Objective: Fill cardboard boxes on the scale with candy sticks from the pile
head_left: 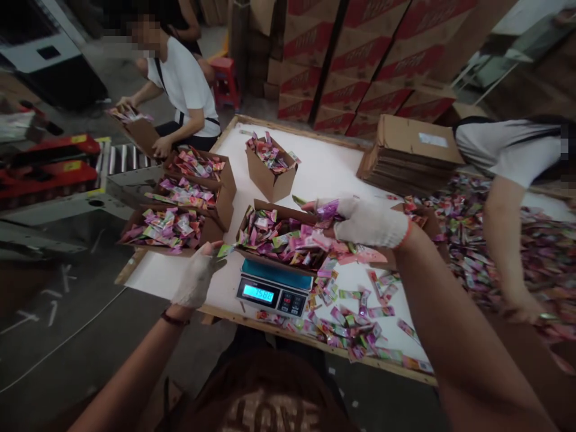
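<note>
A cardboard box [281,264] filled with small pink, purple and green packets [310,240] rests on a digital scale [272,294] with a lit blue display. My right hand [371,223], in a pale fingerless glove, is over the box's right end with its fingers closed on purple packets [328,210]. At the box's left corner, my left hand [195,277], gloved the same way, pinches a green packet [225,249] between thumb and fingers. Loose packets [351,327] lie scattered on the white tabletop to the right of the scale.
Filled boxes [168,231] stand at the table's left, another box [272,168] behind the scale. Flattened cartons [411,150] are stacked at the back right. One co-worker [184,84] holds a filled box beside a roller conveyor [128,157]; another's arm [504,240] reaches into a large packet pile.
</note>
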